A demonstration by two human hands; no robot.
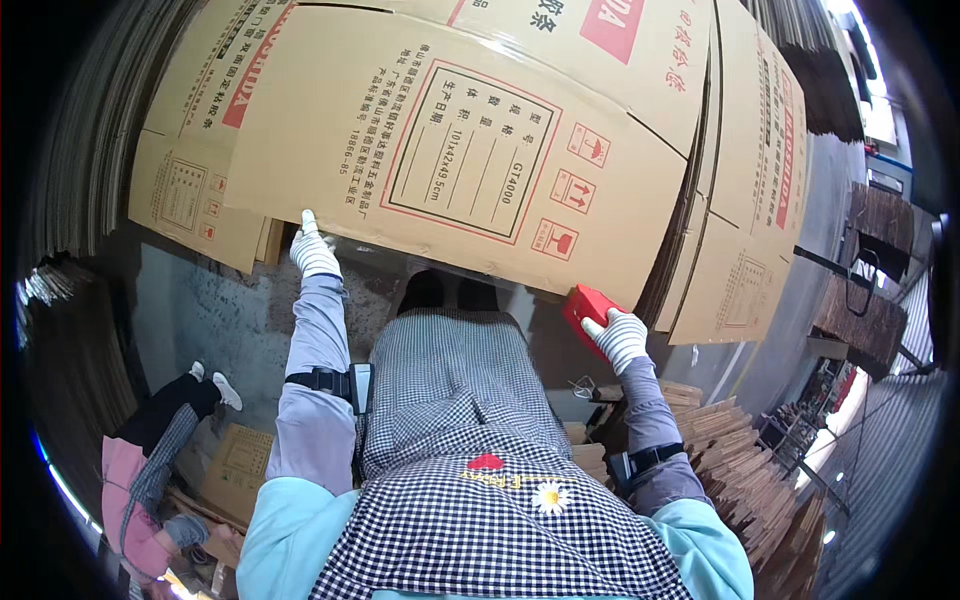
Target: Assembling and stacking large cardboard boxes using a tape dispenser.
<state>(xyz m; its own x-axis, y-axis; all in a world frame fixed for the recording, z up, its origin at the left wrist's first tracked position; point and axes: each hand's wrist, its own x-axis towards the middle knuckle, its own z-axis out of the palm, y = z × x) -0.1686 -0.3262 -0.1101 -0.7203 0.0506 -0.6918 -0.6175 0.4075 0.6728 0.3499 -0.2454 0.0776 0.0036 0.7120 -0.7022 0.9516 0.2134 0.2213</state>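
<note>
A large flat cardboard carton [310, 110], brown with red and black print, lies across a stack in front of me. My left hand [315, 250], in a striped white glove, is closed on its near edge at the left, the tip of one digit on top and the other fingers hidden beneath. My right hand [622, 338], also gloved, is wrapped round a red block-shaped object [592, 312]. That object touches the carton's near right corner; its exact kind cannot be made out.
More flat cartons stand at the left [185, 180] and right [745, 220]. Stacked cardboard edges [75, 120] rise at far left. A person in pink [135, 480] bends at lower left beside a carton [237, 470]. Cardboard strips [735, 450] lie at lower right.
</note>
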